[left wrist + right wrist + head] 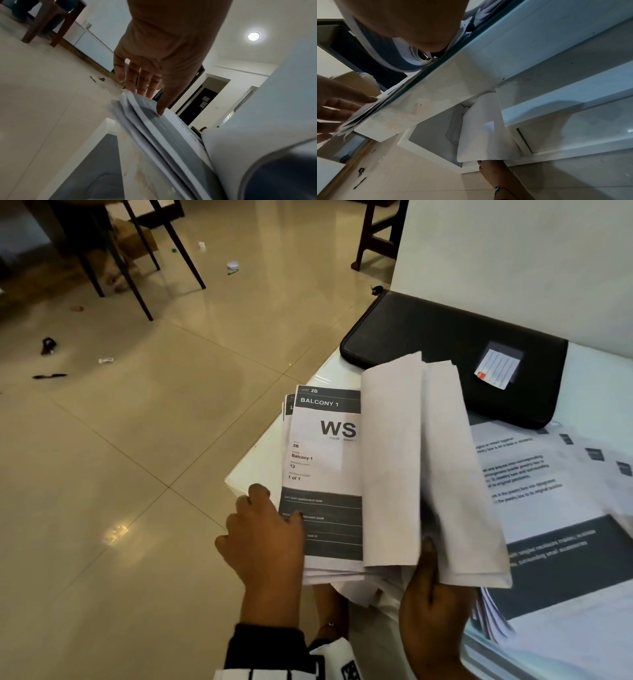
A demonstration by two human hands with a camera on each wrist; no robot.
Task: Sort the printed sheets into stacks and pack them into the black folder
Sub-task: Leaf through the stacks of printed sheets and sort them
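Observation:
A stack of printed sheets [325,460], topped by one headed "BALCONY 1 WS", lies at the left corner of the white table [253,470]. My left hand [263,535] rests on the stack's near left part, fingers straight past its edge [137,81] and thumb on the top sheet. My right hand [431,604] grips a bundle of sheets [411,457] lifted and bent back, blank sides up. The black folder [428,337] lies closed behind them, a small label in its pocket. Neither hand touches it.
More printed sheets [548,508] are fanned over the table to the right. A wall rises just behind the folder. On the tiled floor at left are chair legs [137,278], a pen [49,376] and small litter. Under the table a white sheet [481,128] hangs above a bare foot [496,175].

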